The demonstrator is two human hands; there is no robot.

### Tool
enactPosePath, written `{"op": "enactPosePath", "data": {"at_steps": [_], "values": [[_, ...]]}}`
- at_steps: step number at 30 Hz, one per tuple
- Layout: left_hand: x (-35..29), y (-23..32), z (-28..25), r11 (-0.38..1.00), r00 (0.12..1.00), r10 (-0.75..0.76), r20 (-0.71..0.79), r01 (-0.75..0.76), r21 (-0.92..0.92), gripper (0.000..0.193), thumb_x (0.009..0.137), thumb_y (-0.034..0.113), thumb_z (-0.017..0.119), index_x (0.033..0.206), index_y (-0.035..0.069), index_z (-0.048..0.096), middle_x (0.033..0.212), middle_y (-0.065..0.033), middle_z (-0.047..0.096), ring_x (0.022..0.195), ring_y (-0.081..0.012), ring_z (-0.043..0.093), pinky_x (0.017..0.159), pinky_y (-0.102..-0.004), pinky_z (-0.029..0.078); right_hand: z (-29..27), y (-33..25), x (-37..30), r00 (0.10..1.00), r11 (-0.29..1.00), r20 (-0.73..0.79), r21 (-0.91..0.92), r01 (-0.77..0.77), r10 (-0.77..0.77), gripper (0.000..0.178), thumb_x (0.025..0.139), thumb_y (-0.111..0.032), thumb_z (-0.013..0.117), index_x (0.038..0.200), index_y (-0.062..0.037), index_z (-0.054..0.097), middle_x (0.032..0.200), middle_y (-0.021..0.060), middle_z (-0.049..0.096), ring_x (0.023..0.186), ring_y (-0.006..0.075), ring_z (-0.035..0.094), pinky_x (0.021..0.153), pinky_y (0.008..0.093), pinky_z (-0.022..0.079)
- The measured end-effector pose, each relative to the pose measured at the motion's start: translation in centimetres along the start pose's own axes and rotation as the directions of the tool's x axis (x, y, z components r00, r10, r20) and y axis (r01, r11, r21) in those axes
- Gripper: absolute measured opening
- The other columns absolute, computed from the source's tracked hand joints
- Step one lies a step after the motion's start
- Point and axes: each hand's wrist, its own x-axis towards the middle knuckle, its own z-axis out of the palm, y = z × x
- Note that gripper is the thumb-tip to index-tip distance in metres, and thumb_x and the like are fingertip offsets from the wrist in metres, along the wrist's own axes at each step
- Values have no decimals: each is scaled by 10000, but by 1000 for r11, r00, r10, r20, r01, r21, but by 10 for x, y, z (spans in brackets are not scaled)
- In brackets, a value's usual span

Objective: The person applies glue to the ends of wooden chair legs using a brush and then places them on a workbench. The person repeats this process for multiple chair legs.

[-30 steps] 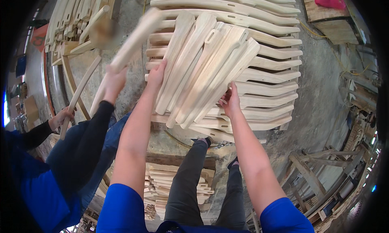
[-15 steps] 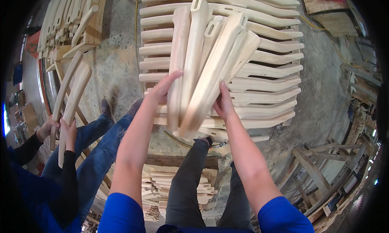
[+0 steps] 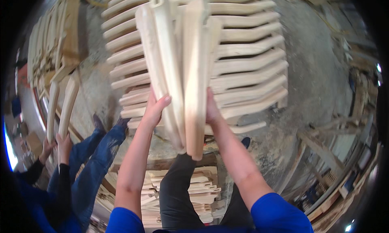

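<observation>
My left hand point(image 3: 156, 108) and my right hand point(image 3: 212, 108) clasp the two sides of a bundle of pale, shaped wooden furniture legs point(image 3: 195, 79). Several of them fan out at the far end, where a slot is cut in at least one. Their near ends draw together above my thigh. My left thumb lies over the outer leg; part of my right fingers is hidden behind the bundle. Under and beyond it, a broad stack of similar long, curved wooden pieces point(image 3: 250, 65) lies in rows. Motion blurs the picture somewhat.
At the left, a co-worker's hands point(image 3: 63, 144) hold two curved wooden pieces point(image 3: 69, 101) upright. A wooden rack of more pieces point(image 3: 48, 38) stands at far left. By my legs lies a lower stack point(image 3: 204, 188). Timber frames point(image 3: 324, 152) stand at right on the concrete floor.
The bundle has turned more upright and come nearer to me, its legs closer together. Both hands keep hold. My view has shifted, and one foot now shows farther right.
</observation>
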Motion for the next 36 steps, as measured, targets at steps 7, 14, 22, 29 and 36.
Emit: {"op": "enactPosePath", "data": {"at_steps": [7, 14, 22, 29, 36], "values": [[-68, 28, 118, 980, 987, 76, 139, -100, 174, 878, 701, 286, 671, 1396, -4, 221, 1332, -139, 388, 1232, -227, 383, 1029, -349, 302, -39, -33, -109, 983, 956, -106, 238, 168, -147, 615, 902, -381, 522, 1381, -78, 284, 1289, 90, 456, 1148, 189, 458, 957, 332, 407], [-147, 52, 307, 978, 908, 135, 396, -187, 97, 1018, 668, 418, 739, 1399, -14, 178, 1312, -147, 396, 1213, -242, 401, 1006, -367, 336, -126, -150, -279, 849, 847, -150, 97, 523, -507, 827, 806, -449, 627, 1388, -4, 243, 1343, 118, 409, 1229, 197, 385, 1010, 323, 333], [-308, 109, 569, 978, 679, 137, 721, -208, 10, 970, 694, 364, 719, 1404, 3, 165, 1333, -162, 358, 1225, -264, 386, 1020, -380, 329, -208, -287, -562, 598, 651, -361, -35, 758, -716, 682, 857, -337, 585, 1361, 8, 281, 1282, 131, 460, 1148, 182, 455, 981, 313, 368], [-433, 129, 783, 984, 407, 71, 911, -180, 4, 800, 782, 290, 615, 1409, 58, 175, 1320, -178, 364, 1192, -276, 407, 983, -391, 374, -275, -375, -784, 305, 402, -486, -107, 909, -819, 642, 876, -400, 574, 1294, 34, 350, 1173, 134, 533, 1012, 164, 542, 879, 297, 455], [-508, 113, 965, 984, 146, -46, 988, -164, 70, 664, 862, 257, 532, 1400, 61, 194, 1305, -167, 397, 1179, -255, 434, 975, -377, 391, -354, -429, -925, 110, 209, -519, -136, 968, -848, 470, 928, -399, 481, 1171, 1, 518, 1042, 70, 621, 903, 123, 602, 777, 270, 502]]}}
